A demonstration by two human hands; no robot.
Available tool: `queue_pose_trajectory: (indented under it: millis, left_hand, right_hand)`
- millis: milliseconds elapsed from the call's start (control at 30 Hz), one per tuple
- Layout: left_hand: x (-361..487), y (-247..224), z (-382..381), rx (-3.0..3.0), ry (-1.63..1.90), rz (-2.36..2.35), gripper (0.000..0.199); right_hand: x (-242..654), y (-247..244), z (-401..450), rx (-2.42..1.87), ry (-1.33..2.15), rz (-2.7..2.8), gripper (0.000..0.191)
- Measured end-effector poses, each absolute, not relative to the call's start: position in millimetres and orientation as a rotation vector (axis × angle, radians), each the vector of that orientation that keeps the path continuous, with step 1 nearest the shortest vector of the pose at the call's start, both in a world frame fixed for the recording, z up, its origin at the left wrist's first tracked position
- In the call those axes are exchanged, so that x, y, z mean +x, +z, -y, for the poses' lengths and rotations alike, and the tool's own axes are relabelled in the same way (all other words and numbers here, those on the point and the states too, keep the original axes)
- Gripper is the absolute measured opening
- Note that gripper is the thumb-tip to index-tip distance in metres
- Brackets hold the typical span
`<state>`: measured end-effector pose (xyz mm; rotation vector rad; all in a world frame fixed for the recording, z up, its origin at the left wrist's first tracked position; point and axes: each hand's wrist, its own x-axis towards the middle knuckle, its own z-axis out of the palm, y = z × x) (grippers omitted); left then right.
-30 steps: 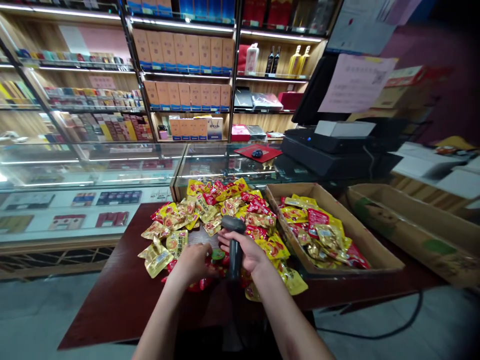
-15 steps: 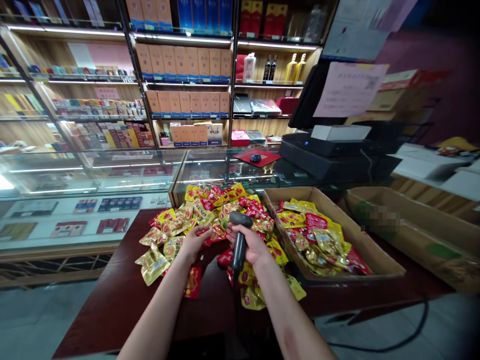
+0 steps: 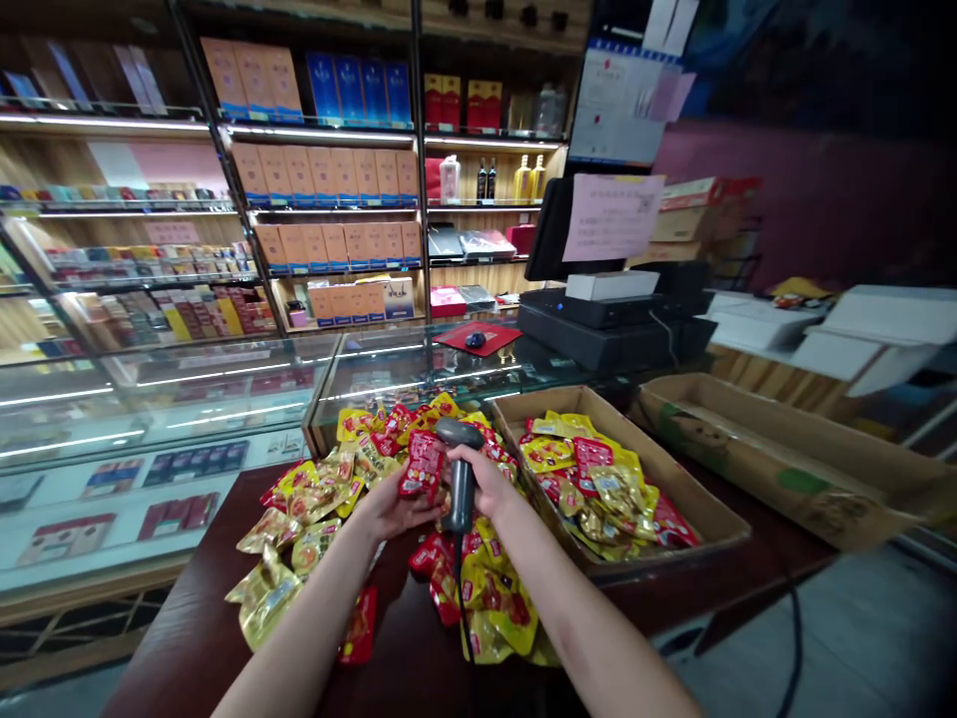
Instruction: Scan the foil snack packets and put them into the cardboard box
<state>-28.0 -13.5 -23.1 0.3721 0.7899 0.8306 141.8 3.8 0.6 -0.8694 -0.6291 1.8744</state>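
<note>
Dark red table (image 3: 190, 598), snack packs spread over it. Left hand (image 3: 400, 509) pinches red pack (image 3: 423, 464) above table; right hand (image 3: 484, 484) wrapped round scanner (image 3: 462, 489), just beside pack. Carton (image 3: 703, 514) of packs on table, right. Behind: glass counter (image 3: 246, 384), monitor (image 3: 549, 229), lit shelves (image 3: 329, 209) of boxes and bottles.

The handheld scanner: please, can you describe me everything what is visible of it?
The scanner is dark grey to black, plastic-looking, with a smooth, rounded head set across a straight handle. It is in the grip of the right hand, head pointing away from the person, above the table. A thin black cord leaves the handle's near end and runs past the yellow packets. Beside the head is a red packet; whether they touch, I cannot tell. Its scanning window is not visible.
</note>
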Motion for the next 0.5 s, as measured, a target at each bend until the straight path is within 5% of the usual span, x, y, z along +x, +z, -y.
queue_pose_trajectory:
  millis: [500]
  left_hand:
    - [-57.2,-8.1,-21.5,0.757,0.834,-1.125,0.041]
  right_hand:
    - [146.0,15.9,13.6,-0.964,1.638,0.758,0.021]
